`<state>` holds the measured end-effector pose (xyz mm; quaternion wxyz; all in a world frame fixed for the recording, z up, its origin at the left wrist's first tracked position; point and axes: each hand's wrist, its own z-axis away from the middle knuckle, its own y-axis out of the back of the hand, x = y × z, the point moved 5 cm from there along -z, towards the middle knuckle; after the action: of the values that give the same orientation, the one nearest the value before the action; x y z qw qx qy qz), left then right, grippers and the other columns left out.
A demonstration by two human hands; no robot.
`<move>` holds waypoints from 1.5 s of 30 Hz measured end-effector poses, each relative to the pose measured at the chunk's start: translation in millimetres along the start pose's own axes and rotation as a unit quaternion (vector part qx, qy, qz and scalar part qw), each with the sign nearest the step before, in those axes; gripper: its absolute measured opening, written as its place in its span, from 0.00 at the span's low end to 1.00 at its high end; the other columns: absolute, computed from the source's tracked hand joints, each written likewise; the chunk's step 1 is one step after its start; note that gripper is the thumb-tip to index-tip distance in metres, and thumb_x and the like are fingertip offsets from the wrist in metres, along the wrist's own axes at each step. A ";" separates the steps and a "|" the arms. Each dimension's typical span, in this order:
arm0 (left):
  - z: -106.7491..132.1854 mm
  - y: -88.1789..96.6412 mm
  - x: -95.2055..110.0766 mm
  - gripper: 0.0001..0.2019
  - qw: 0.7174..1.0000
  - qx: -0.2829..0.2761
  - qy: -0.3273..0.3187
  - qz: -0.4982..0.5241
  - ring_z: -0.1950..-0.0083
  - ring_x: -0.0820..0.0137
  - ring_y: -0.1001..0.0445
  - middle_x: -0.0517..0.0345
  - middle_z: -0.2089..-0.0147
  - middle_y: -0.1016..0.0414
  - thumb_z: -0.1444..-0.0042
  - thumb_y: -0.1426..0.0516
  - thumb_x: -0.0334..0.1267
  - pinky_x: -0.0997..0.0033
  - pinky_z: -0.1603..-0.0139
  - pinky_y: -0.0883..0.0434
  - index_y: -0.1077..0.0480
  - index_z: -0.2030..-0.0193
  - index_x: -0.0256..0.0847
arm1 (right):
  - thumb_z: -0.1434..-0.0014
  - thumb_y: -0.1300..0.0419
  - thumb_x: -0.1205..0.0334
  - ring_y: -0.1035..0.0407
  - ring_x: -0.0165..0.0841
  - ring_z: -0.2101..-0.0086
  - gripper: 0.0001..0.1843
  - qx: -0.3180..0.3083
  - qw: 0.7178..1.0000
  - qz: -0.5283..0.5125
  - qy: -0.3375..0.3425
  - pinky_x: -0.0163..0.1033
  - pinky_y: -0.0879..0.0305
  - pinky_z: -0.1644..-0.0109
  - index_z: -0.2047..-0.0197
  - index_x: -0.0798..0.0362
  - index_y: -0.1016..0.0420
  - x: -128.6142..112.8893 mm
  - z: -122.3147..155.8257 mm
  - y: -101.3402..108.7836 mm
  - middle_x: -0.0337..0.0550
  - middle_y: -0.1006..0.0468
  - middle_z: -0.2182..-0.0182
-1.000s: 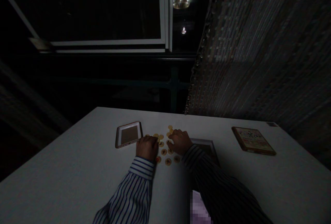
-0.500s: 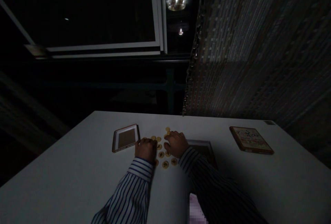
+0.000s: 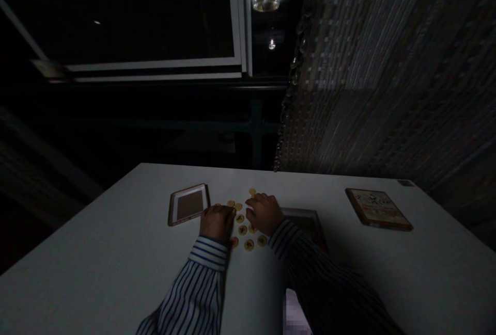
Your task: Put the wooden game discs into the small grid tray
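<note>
The right hand has been shifted slightly left and farther in among the discs over the past second, and a disc seen beside its thumb then is now covered. At least nine flat, round, pale-yellow discs can be counted in a loose scatter around the middle of the white table, between and below the two hands: five printed with dark characters, one with a reddish mark, three with plain faces. The right hand is held partly open over the far right discs, a gap left between thumb and forefinger; whether a disc is gripped cannot be told. The left hand is curled at the scatter's left side, its fingertips partly hidden, so its hold cannot be told either. Both wrists are covered by striped cloth sleeves. The discs are flanked by two shallow rectangular trays: a brown-floored one at left, a darker one at right, partly hidden by the right arm. Farther right, one flat box is topped with a printed picture. Beyond, a curtain of beaded strands is hung at right, and two lights are seen beside a pale window frame.
</note>
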<state>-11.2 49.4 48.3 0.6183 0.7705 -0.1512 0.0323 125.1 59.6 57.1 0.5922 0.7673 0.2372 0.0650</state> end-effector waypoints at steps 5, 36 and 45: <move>-0.6 -1.6 -16.8 0.17 0.978 0.052 -0.012 0.200 0.57 0.67 0.29 0.51 0.58 0.25 0.45 0.52 0.44 0.66 0.53 0.35 0.28 0.60 0.38 | 0.45 0.49 0.60 0.38 0.35 0.59 0.13 0.025 0.999 -0.019 0.013 0.41 0.49 0.57 0.58 0.50 0.29 -3.3 -0.4 3.1 0.44 0.28 0.64; 5.5 -7.0 -21.2 0.19 0.828 0.010 0.134 0.544 0.77 0.74 0.33 0.57 0.75 0.27 0.56 0.43 0.49 0.74 0.74 0.35 0.28 0.64 0.34 | 0.44 0.47 0.61 0.35 0.27 0.69 0.10 0.048 0.933 -0.357 0.016 0.32 0.40 0.63 0.63 0.53 0.26 -12.8 -8.3 1.1 0.40 0.27 0.70; 6.8 0.4 -18.6 0.18 0.822 0.055 0.124 0.554 0.64 0.67 0.27 0.51 0.66 0.23 0.59 0.41 0.47 0.68 0.61 0.30 0.28 0.64 0.35 | 0.45 0.48 0.60 0.35 0.26 0.70 0.11 0.046 0.928 -0.369 -0.002 0.31 0.40 0.65 0.64 0.54 0.26 -13.3 -8.4 3.0 0.39 0.26 0.70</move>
<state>-30.0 46.4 42.7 0.4669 0.5793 -0.4724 0.4725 111.1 60.6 64.7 0.5393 0.6522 0.5048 -0.1702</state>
